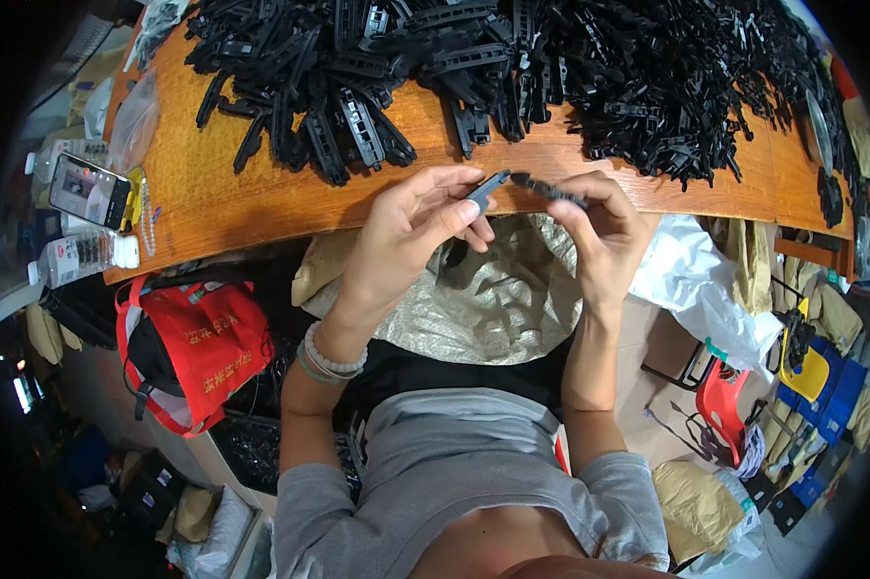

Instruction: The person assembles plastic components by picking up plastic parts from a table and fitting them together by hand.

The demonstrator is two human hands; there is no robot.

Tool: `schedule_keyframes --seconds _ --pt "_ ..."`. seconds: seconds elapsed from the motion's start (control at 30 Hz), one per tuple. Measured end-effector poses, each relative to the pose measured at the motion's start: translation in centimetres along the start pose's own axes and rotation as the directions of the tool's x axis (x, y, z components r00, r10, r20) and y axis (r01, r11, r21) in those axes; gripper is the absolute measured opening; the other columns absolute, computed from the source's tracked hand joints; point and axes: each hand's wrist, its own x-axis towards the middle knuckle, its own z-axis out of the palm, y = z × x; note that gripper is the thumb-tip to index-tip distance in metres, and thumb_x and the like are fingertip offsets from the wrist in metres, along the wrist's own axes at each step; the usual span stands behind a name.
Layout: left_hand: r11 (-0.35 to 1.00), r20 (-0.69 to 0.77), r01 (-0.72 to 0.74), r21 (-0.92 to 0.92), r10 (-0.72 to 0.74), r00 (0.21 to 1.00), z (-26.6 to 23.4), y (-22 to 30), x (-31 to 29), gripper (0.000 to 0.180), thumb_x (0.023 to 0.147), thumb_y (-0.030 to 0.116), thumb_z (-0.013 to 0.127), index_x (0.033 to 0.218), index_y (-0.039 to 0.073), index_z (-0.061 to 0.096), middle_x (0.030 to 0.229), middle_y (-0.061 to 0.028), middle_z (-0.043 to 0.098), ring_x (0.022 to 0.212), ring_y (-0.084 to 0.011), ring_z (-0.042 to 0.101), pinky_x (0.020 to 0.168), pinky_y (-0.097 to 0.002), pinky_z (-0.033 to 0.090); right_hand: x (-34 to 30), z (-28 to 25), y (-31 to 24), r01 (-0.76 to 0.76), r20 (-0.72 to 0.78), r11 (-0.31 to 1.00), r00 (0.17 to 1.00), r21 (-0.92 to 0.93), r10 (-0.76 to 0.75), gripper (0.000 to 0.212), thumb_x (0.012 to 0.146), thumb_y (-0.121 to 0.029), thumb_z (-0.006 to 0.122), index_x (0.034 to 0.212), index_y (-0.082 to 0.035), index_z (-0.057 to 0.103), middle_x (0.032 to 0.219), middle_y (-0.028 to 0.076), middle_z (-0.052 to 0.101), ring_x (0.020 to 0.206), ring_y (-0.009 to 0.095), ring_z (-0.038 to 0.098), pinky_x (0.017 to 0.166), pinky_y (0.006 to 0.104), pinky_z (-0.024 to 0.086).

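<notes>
Above the table's near edge, my left hand (433, 214) pinches a slim dark grey plastic strip (488, 190) between thumb and fingers. My right hand (601, 220) is closed on a black plastic part (549, 187), narrow and jointed-looking, whose tip points left at the strip. The two tips almost meet; I cannot tell whether they touch. Below both hands, a woven sack (512, 299) gapes open over my lap. Beyond them lies a heap of long black plastic parts (358, 125), with a pile of smaller black parts (666, 96) to its right.
The wooden table (193, 183) curves across in front of me. On its left stand a phone (87, 191) and a clear plastic bottle (82, 259). A red bag (203, 347) hangs below left. White plastic sheeting (695, 275) and a red stool (722, 410) are at right.
</notes>
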Motion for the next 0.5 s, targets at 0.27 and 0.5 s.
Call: schedule_keyframes --seconds 0.27,0.5 --pt "0.993 0.003 0.075 0.092 -0.075 0.997 0.7 0.9 -0.6 0.031 0.089 0.007 0.058 0.114 -0.011 0.054 0.094 -0.0146 0.064 0.084 -0.0177 0.065 0.07 -0.0281 0.053 0.1 0.7 -0.8 0.157 0.327 0.971 0.941 -0.18 -0.091 0.015 0.072 0.001 0.072 0.086 0.001 0.069 0.078 0.008 0.067 0.066 0.013 0.06 0.058 0.0234 0.045" --pt "0.605 0.169 -0.378 0.701 0.374 0.912 0.7 -0.1 -1.4 0.039 0.078 0.005 0.069 0.114 -0.005 0.054 0.091 -0.0213 0.064 0.081 -0.0315 0.066 0.068 -0.0335 0.05 -1.1 0.9 0.1 0.095 0.264 0.987 0.963 -0.132 -0.057 0.017 0.072 -0.001 0.072 0.088 0.002 0.067 0.084 0.01 0.067 0.069 0.013 0.061 0.061 0.0254 0.048"
